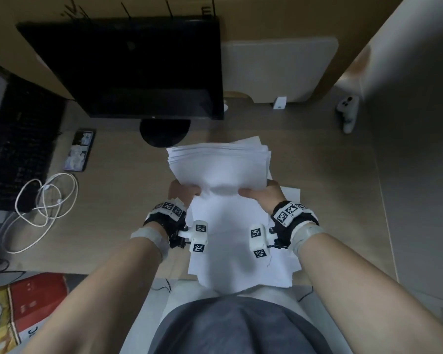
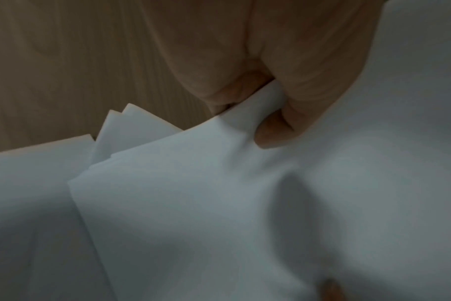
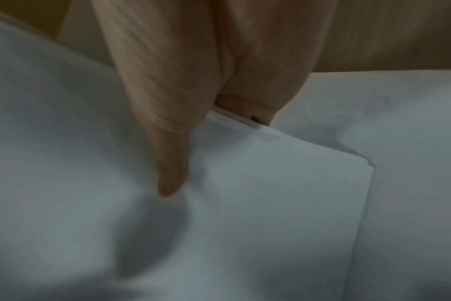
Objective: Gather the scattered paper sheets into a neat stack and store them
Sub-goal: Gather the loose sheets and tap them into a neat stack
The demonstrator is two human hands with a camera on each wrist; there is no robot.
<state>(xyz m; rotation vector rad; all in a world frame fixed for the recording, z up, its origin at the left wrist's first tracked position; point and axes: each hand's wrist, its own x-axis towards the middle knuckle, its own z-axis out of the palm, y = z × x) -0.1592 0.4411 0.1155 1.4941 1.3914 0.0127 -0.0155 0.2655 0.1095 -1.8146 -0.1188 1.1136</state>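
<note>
1. Above the wooden desk [image 1: 317, 175], near its near edge: sheaf of white paper sheets [image 1: 219, 164], edges uneven, gripped at its near corners
2. Left hand [image 1: 183, 191]: thumb on top, fingers under, pinching the sheaf
3. Right hand [image 1: 262, 192]: same pinch
4. More loose sheets [image 1: 230, 241] flat beneath
5. Black monitor [image 1: 138, 70] far left
</note>
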